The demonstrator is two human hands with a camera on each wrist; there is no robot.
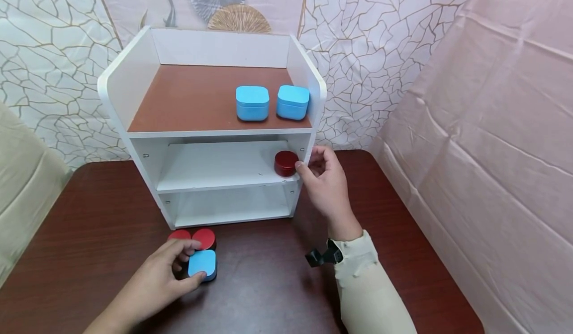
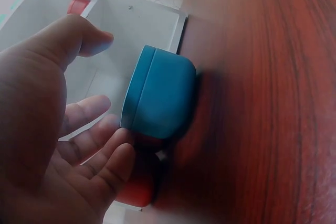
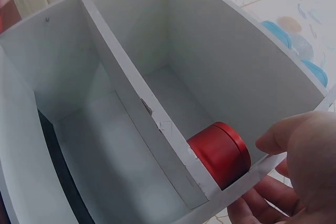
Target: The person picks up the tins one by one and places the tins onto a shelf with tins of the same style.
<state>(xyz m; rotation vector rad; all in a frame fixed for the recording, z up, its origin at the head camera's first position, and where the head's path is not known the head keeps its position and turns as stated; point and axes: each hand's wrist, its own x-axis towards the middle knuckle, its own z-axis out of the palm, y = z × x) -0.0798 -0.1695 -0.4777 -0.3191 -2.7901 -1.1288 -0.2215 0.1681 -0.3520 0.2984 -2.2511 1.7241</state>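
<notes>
My left hand (image 1: 158,274) is around a blue square lidded box (image 1: 202,264) on the table. In the left wrist view its thumb stands off from the box, and the other fingertips come close to the lid edge. Just behind that box are two round red tins, one of them (image 1: 204,238) beside the fingers. At the shelf unit's right side panel (image 3: 252,182), my right hand (image 1: 324,179) has its thumb on the inner side and its other fingers outside. Near that thumb a round red tin (image 3: 220,153) sits at the right end of the middle shelf.
The white shelf unit (image 1: 219,134) stands at the back of the dark wooden table (image 1: 259,284). Two more blue boxes, a left one (image 1: 252,104) and a right one (image 1: 293,103), sit on its brown top. Cloth (image 1: 474,125) hangs along the right side.
</notes>
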